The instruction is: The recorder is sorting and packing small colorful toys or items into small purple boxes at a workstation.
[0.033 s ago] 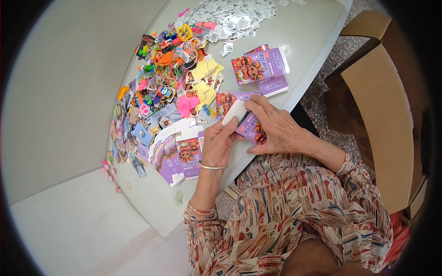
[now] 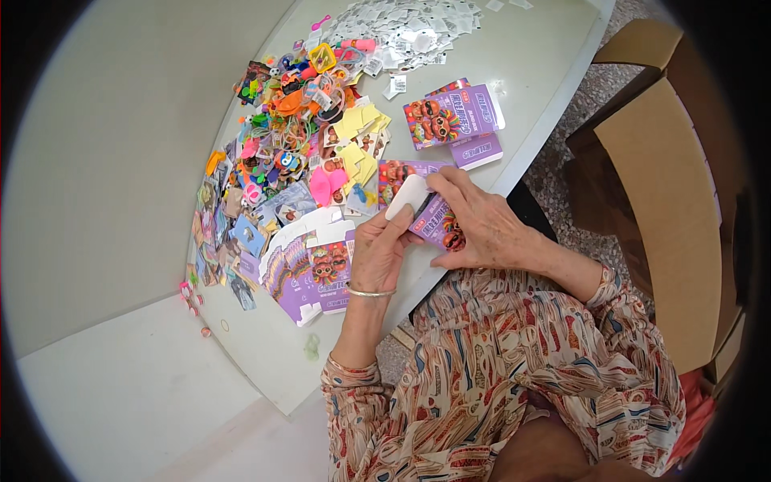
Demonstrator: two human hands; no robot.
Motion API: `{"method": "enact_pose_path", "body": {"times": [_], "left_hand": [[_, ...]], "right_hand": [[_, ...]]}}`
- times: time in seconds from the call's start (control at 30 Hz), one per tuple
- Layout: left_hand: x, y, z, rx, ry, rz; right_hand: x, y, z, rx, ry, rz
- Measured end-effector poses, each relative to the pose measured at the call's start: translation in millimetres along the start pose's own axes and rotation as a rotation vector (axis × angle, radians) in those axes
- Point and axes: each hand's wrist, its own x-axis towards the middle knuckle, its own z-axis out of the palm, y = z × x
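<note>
Between my two hands is a small purple carton (image 2: 434, 222) with a colourful cartoon print, tilted over the table's near edge. Its white end flap (image 2: 409, 198) stands out from the open end, and my left hand (image 2: 383, 251) pinches this end, thumb on the flap. My right hand (image 2: 488, 222) wraps the carton's other side, fingers over the top and thumb below. Just behind it another purple carton (image 2: 393, 178) lies on the table, partly hidden by my hands. Left of my left hand, flattened purple cartons (image 2: 328, 269) lie fanned out in an overlapping stack.
Small colourful toys (image 2: 285, 120) are heaped on the table's left, beside yellow paper pieces (image 2: 361, 120) and picture cards (image 2: 241, 233). White sachets (image 2: 401, 32) pile up at the far end. More purple cartons (image 2: 450, 115) sit at the right edge. A large cardboard box (image 2: 666, 209) stands right of the table.
</note>
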Motion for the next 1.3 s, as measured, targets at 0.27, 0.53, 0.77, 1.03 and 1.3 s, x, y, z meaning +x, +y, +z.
{"method": "enact_pose_path", "body": {"times": [0.27,0.53,0.77,1.03,1.3], "left_hand": [[-11.0,-6.2,22.8,0.465,0.182,0.284],[-26.9,-10.1,34.3,0.699,0.128,0.453],[-21.2,1.1,39.7,0.395,0.165,0.253],[-17.3,-7.8,33.0,0.578,0.286,0.347],[-25.3,-3.7,42.1,0.893,0.237,0.445]], "right_hand": [[2.9,-1.2,-6.5,-0.018,-0.159,0.096],[0.4,-6.7,-10.4,0.000,-0.102,0.105],[-0.9,-4.3,-5.4,-0.058,-0.127,0.081],[-1.5,-4.4,-8.6,-0.015,-0.173,0.065],[-3.6,-2.8,-4.5,-0.010,-0.121,0.055]]}}
